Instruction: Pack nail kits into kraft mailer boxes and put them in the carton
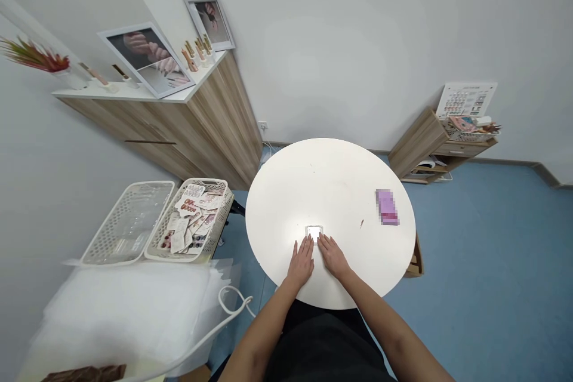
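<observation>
Both of my hands lie flat on a round white table (331, 179), side by side near its front edge. My left hand (301, 261) has its fingers stretched out, the tips touching a small clear packet (314, 232). My right hand (333, 256) is also flat with fingers extended, its tips at the packet's lower right edge. Neither hand grips anything. A pink, blurred, box-like object (387, 206) lies on the table's right side, away from both hands.
Two white plastic baskets stand at the left: one bare (128, 224), one holding several nail-tip cards (192, 221). White foam sheets (120, 310) lie in front of them. A wooden cabinet (179, 119) with pictures stands behind, a low shelf (430, 146) at the right.
</observation>
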{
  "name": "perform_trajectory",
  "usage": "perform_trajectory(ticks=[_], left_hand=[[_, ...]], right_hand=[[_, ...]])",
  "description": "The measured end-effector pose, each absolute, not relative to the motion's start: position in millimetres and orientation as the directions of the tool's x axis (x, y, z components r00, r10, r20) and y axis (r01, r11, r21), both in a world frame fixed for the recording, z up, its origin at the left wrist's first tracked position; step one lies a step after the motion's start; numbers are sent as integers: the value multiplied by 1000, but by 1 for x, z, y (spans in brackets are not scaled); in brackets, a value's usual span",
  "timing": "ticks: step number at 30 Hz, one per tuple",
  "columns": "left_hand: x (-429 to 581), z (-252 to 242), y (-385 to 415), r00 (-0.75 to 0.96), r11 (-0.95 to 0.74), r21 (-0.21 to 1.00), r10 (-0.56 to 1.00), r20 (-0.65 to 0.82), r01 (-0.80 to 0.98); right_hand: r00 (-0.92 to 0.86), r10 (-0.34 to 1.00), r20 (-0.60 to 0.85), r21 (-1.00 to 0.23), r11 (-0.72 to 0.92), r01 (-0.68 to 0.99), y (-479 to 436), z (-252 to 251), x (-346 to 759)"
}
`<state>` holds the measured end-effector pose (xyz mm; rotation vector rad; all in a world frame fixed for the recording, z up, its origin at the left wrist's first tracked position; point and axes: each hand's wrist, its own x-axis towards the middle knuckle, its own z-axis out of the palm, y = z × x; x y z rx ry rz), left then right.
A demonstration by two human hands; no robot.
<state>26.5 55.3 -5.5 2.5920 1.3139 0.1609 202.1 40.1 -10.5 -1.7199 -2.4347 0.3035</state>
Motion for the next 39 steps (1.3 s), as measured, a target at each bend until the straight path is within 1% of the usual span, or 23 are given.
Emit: perform_trajectory(ticks=[3,8,11,13,16,19,24,30,35,39], left_hand=[[32,-3,64,575,-549,274,818,-21,790],[39,4,85,488,-468,287,873,0,836],[33,5,89,424,-408,296,906,14,863],[23,6,85,347,-340,323,937,38,883],[-2,8,70,177,-200,384,980,94,901],[-38,15,47,-23,-30,426,993,117,904],[-107,26,-3,-309,223,430,941,140,875],[-191,28,-68,-508,406,401,840,191,821],[-265,20,-100,-600,518,357,781,174,777],[-312,17,-98,-566,507,320,814,127,800]], right_hand=[[-322,947,-17,-215,311,926,49,-11,203],[-196,977,-90,-186,176,967,90,-8,214],[-198,972,-126,-191,172,966,118,-4,229],[-212,970,-119,-195,186,963,133,-3,239],[-225,973,-43,-206,212,955,150,-5,242],[-327,945,33,-224,326,918,161,-5,222],[-587,808,50,-251,579,776,158,8,145],[-797,591,124,-308,787,535,125,28,30],[-897,421,136,-351,867,354,89,46,-66],[-944,316,90,-364,893,265,69,58,-135]])
